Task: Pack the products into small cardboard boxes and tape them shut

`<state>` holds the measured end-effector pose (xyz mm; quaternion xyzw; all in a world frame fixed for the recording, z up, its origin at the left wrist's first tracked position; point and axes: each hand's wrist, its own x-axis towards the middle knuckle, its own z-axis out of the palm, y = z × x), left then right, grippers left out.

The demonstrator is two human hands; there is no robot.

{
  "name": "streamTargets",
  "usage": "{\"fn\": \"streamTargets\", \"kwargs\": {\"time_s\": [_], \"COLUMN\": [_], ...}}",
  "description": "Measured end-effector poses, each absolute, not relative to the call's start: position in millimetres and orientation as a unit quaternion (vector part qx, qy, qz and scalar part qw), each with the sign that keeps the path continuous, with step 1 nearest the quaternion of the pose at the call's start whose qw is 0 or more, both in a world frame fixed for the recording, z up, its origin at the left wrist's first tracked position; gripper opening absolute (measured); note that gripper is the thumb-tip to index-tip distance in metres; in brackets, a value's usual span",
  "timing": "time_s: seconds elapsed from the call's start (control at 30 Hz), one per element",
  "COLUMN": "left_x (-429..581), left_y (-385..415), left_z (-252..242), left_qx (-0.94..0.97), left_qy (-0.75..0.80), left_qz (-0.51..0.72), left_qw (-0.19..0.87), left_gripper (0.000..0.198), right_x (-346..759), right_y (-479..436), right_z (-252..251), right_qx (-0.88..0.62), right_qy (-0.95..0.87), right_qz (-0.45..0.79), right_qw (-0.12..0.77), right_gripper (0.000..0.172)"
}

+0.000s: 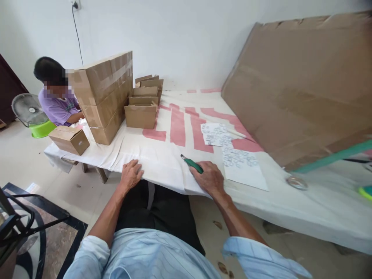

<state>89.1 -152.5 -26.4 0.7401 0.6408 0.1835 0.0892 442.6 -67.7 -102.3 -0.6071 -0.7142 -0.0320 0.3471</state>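
My right hand [209, 178] is closed around a green utility knife [194, 165], whose tip points to the upper left just above the white cloth [157, 161]. My left hand [131, 175] lies on the cloth at the table's near edge, fingers loosely bent, with nothing seen in it. Two white sheets, an upper sheet [216, 135] and a lower sheet [247, 172], both with rows of small marks, lie just right of the knife. Farther back, several open cardboard boxes [140, 117] stand in a row.
Taped cartons [109, 83] are stacked at the left, with a single small carton [69, 140] beside them. A large cardboard sheet [299, 85] leans at the right. Near it lies a tape roll [297, 183]. A person [59, 100] sits beyond the stack by a fan [29, 109].
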Motion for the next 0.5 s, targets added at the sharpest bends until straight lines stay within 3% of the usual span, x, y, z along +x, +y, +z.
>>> {"fn": "streamTargets", "kwargs": {"time_s": [0.5], "left_x": [-12.3], "left_y": [-153.6], "left_z": [11.5], "left_qx": [0.592], "left_qy": [0.799], "left_qz": [0.100], "left_qw": [-0.015], "left_gripper": [0.049], "right_x": [436.6], "right_y": [-67.0], "right_z": [-83.7], "right_qx": [-0.624], "right_qy": [-0.712], "right_qz": [0.004], "right_qw": [0.323], "right_gripper": [0.021]}}
